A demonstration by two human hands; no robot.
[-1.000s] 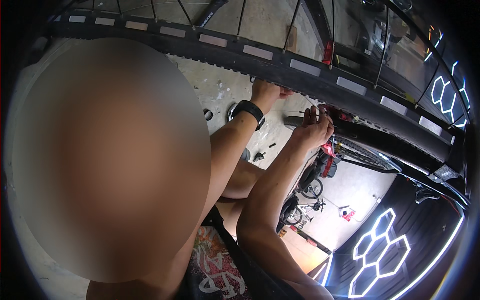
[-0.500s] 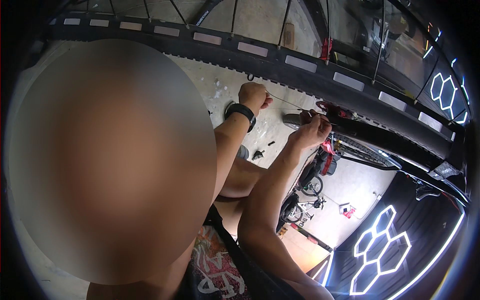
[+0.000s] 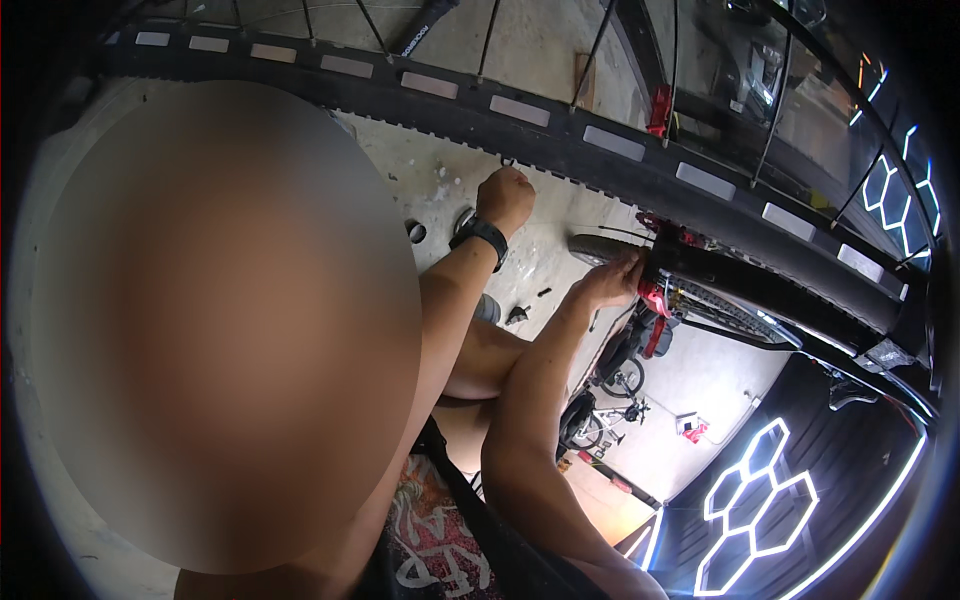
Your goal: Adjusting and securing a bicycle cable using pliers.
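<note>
My left hand (image 3: 505, 198) is closed in a fist below the tyre. A small dark end shows at its top; the rest of what it holds is hidden. My right hand (image 3: 612, 281) is up against a thick black bike tube (image 3: 745, 288), its fingertips mostly hidden at the tube's end, so its grip does not show clearly. Above that hand a thin dark cable (image 3: 625, 232) sticks out to the left from red parts (image 3: 675, 228) on the bike. The bike's black tyre (image 3: 480, 140), with pale rectangles along the rim, crosses over both hands.
A second tyre (image 3: 598, 248) lies behind my right hand. On the concrete floor are a black ring-shaped item (image 3: 415, 232) and a small dark part (image 3: 517, 315). More bikes (image 3: 600, 425) stand farther off. Hexagonal lights (image 3: 760, 500) glow at lower right. A large blurred disc covers the left.
The thin cable stretched between my hands no longer shows there. My right hand has moved down beside the black tube. My left hand stays near the same place, its fingers turned more from view.
</note>
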